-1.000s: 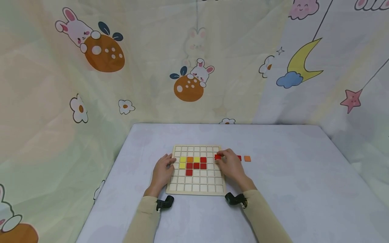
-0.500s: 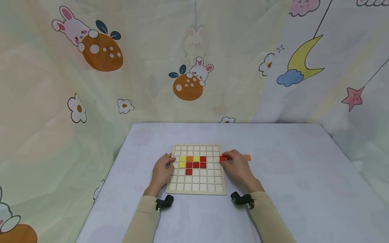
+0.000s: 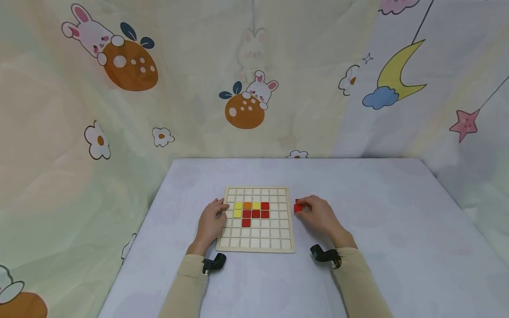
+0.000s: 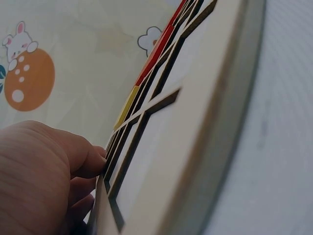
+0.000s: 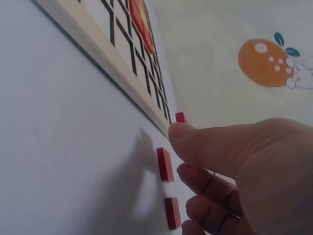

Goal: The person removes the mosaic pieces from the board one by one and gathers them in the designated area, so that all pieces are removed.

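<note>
In the head view, a square wooden grid board lies flat on the table. Yellow, orange and red square tiles sit in its upper left part, among them a lower red tile. My left hand rests at the board's left edge, its fingertips touching the rim. Just right of the board, my right hand pinches a red tile between thumb and fingers; most of it is hidden behind the thumb. Under that hand, the right wrist view shows a red tile and another red tile on the table.
The white-covered table reaches back to a printed curtain with rabbits, flowers and a moon. A dark wrist camera is strapped at the left sleeve, another camera at the right sleeve.
My right hand has moved right, off the board's edge, with the red tile. It now covers the spot where the orange tile showed. My left hand stays at the board's left edge.
</note>
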Demonstrator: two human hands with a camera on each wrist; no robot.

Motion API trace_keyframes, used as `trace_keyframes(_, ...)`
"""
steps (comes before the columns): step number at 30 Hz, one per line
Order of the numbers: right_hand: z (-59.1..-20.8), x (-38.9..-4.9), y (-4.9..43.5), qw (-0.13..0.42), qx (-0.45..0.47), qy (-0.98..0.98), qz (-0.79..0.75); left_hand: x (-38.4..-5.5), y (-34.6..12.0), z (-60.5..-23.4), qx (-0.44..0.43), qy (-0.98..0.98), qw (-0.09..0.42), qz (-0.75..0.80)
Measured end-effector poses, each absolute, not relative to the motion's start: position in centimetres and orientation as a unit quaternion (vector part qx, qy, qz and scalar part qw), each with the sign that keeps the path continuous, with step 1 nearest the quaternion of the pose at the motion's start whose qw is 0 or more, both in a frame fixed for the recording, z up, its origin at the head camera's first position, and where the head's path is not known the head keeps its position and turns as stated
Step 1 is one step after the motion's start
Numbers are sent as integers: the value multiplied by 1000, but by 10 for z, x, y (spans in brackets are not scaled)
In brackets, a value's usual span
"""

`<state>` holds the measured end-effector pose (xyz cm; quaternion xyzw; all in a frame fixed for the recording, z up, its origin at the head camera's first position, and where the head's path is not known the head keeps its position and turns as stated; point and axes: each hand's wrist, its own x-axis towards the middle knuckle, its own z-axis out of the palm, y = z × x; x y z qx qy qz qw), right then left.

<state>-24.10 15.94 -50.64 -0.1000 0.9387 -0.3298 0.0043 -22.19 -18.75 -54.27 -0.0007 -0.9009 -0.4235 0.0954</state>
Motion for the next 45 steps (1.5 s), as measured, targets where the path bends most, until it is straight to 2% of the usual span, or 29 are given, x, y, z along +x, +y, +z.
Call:
trace_keyframes(17, -509, -243, 189, -16, -60, 949, -309, -220, -186, -546, 15, -902, 80, -423)
trace_keyframes(45, -511, -243, 233, -31, -9, 954, -297, -221, -187, -543, 3, -902, 94, -421)
